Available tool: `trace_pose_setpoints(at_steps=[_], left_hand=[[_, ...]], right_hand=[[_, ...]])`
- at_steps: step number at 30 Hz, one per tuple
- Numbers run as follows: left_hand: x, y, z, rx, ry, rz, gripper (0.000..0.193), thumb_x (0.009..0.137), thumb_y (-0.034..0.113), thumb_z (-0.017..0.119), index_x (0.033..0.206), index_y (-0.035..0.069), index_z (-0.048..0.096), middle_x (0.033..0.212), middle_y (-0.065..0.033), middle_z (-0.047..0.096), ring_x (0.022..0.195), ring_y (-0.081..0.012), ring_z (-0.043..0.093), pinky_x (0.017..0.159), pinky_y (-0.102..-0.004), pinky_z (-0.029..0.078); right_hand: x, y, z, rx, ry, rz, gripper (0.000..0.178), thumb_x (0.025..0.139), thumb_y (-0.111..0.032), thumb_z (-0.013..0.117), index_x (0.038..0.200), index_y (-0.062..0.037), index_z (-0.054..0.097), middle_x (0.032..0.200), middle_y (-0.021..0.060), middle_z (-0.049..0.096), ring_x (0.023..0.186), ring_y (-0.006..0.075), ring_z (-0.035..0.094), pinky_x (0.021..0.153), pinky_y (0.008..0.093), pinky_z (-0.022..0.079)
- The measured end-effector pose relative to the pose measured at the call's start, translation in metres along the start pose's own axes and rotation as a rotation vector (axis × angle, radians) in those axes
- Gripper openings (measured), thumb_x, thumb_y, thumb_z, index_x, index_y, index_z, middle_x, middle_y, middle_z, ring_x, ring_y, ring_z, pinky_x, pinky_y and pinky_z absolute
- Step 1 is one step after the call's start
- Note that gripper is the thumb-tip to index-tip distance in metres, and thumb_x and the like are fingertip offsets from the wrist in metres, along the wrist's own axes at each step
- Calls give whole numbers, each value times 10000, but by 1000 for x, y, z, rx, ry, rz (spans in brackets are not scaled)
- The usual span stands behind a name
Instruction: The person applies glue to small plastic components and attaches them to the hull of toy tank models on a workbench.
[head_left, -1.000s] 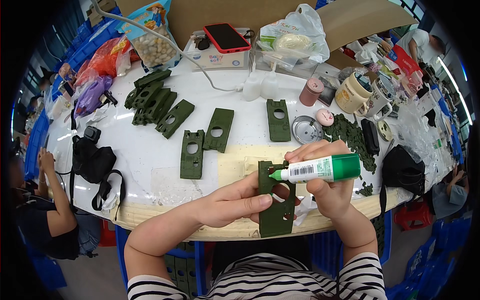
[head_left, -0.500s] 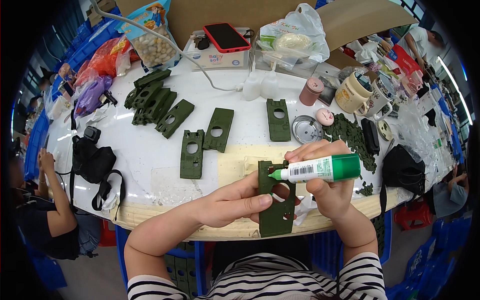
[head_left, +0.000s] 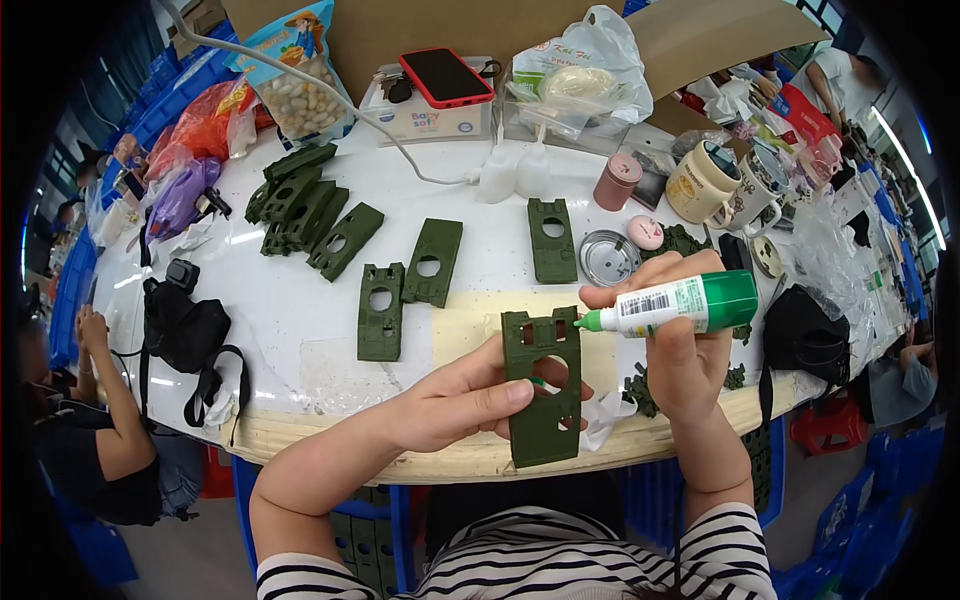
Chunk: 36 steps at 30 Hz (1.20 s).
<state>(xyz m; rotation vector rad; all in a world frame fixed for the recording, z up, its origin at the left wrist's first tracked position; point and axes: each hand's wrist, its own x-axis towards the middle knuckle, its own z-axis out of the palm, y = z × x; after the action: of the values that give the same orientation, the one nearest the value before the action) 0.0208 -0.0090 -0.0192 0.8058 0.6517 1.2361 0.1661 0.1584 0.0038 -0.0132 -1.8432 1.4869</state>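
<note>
My left hand [head_left: 450, 402] grips a dark green plastic vehicle-hull panel [head_left: 530, 435] by its left side, thumb in front and the other fingers partly hidden behind. The panel stands tilted up over the table's front edge, with a large round hole in its middle and smaller openings at both ends. A bright green bit shows through the round hole; I cannot make out what it is. In my right hand [head_left: 690, 375] is a white glue bottle [head_left: 665, 305] with a green base, held sideways. Its green nozzle points left, close to the panel's upper right edge.
Several similar hull panels [head_left: 380, 320] lie on the white table [head_left: 280, 350], some stacked at the far left. A round metal tin [head_left: 609, 258], a pink canister [head_left: 618, 180], mugs [head_left: 703, 185] and small green parts [head_left: 640, 390] are on the right. A black bag [head_left: 185, 320] sits left.
The glue bottle has moved right, its nozzle going from over the panel's upper opening to beside its right edge. The panel has shifted slightly left.
</note>
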Motion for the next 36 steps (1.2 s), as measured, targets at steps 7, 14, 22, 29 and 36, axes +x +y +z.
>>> trace_pose_setpoints(at_steps=[7, 14, 22, 29, 36], left_hand=[[1, 0, 1, 12, -10, 10, 579, 991, 283, 403, 1463, 124, 106, 1319, -190, 421, 1185, -283, 508, 918, -397, 486], [1, 2, 2, 15, -13, 12, 593, 988, 295, 411, 1465, 129, 100, 1317, -188, 424, 1183, -282, 510, 909, -389, 492], [1, 2, 1, 26, -9, 12, 595, 988, 297, 411, 1465, 128, 97, 1317, -185, 428, 1184, -276, 512, 899, -374, 497], [1, 1, 1, 25, -9, 16, 593, 988, 304, 412, 1460, 122, 103, 1321, -190, 428, 1181, -281, 515, 906, -379, 494], [1, 1, 1, 14, -11, 20, 592, 988, 304, 413, 1458, 118, 107, 1325, -199, 424, 1181, -293, 515, 918, -398, 488]], right_hand=[[1, 4, 3, 42, 1, -50, 427, 907, -386, 569, 1002, 16, 462, 900, 107, 502, 865, 222, 612, 783, 425, 578], [-1, 9, -3, 128, -60, -76, 297, 880, -183, 645, 1040, 12, 487, 981, 116, 549, 901, 183, 576, 776, 325, 521], [-1, 8, -2, 158, -61, -62, 309, 880, -167, 640, 1047, 14, 455, 978, 129, 543, 922, 203, 584, 827, 363, 534], [-2, 8, 0, 173, -49, -63, 304, 882, -159, 634, 1051, 20, 455, 977, 129, 532, 926, 197, 573, 837, 366, 537], [0, 5, 2, 53, 1, -38, 404, 909, -373, 571, 988, 16, 492, 900, 99, 496, 885, 208, 591, 777, 436, 579]])
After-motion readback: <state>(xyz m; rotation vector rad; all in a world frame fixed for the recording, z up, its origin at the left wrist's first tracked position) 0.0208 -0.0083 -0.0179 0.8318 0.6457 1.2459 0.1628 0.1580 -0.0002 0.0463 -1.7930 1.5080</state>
